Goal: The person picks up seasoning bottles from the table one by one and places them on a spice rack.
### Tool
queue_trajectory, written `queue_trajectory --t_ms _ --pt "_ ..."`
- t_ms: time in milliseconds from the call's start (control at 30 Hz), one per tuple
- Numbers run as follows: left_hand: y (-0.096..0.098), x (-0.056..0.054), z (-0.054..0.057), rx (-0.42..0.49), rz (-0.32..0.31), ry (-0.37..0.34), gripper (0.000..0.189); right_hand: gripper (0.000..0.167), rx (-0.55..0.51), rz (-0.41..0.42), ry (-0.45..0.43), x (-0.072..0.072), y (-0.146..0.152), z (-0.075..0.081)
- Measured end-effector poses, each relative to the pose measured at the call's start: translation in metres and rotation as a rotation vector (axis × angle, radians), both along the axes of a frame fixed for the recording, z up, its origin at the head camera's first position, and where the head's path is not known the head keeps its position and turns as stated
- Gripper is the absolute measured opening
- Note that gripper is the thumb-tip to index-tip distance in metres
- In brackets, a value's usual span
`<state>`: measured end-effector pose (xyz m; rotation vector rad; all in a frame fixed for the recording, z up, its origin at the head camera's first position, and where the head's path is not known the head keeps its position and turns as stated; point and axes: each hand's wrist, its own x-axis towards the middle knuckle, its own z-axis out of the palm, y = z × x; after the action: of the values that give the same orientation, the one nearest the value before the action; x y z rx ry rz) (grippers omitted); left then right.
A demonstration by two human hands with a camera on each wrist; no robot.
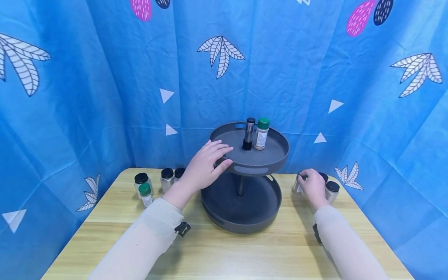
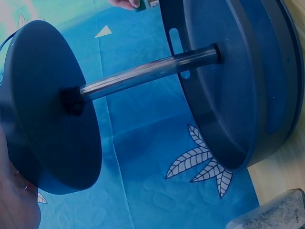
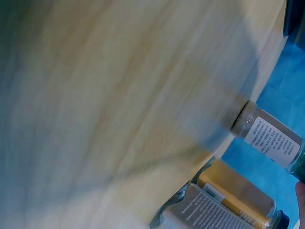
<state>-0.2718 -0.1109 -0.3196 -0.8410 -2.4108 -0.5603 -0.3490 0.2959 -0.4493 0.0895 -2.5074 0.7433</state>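
The green-capped spice jar [image 1: 297,186] is at about three o'clock from the two-tier turntable-style tray [image 1: 241,227], near the table's far edge. The right hand [image 1: 313,186] pinches it by its cap between thumb and fingers; whether its base touches the table I cannot tell. It looks light and stiff, smooth-sided enough to slip, and perhaps breakable if glass. The cap gives a fair hold from above, though the labelled body – gripped around its middle – should be steadier.

The left hand [image 1: 206,165] rests at the upper tier's nine-o'clock rim, fingers straight and near together, thumb apart. The tray looks rigid, and its raised rim is the natural place to steady it.

On the upper tier, toward one o'clock, a dark cylindrical bottle [image 1: 249,134] stands beside another green-lidded shaker [image 1: 261,134]. Two black-capped jars [image 1: 331,191] crowd the right hand's four-o'clock side. More jars [image 1: 141,181] stand at nine o'clock, beyond the left forearm. The upper rim stands in the way – anything placed there must clear it.
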Motion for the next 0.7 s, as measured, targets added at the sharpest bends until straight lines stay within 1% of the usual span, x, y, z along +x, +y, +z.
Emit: queue_trajectory --t_ms 167,400,567,700 --pt "0.000 0.000 0.001 0.000 0.003 -0.011 0.056 0.015 -0.015 -0.007 0.013 0.000 0.001 0.001" --pt "0.000 -0.001 0.000 0.002 0.000 -0.002 0.061 0.012 -0.039 -0.009 0.103 0.004 -0.001 0.010" --pt "0.000 -0.001 0.000 0.004 0.001 0.003 0.065 0.011 -0.034 -0.008 0.149 0.007 -0.004 0.017" --pt "0.000 0.000 0.000 0.009 -0.007 0.004 0.065 0.012 -0.039 -0.009 0.181 0.010 -0.004 0.022"
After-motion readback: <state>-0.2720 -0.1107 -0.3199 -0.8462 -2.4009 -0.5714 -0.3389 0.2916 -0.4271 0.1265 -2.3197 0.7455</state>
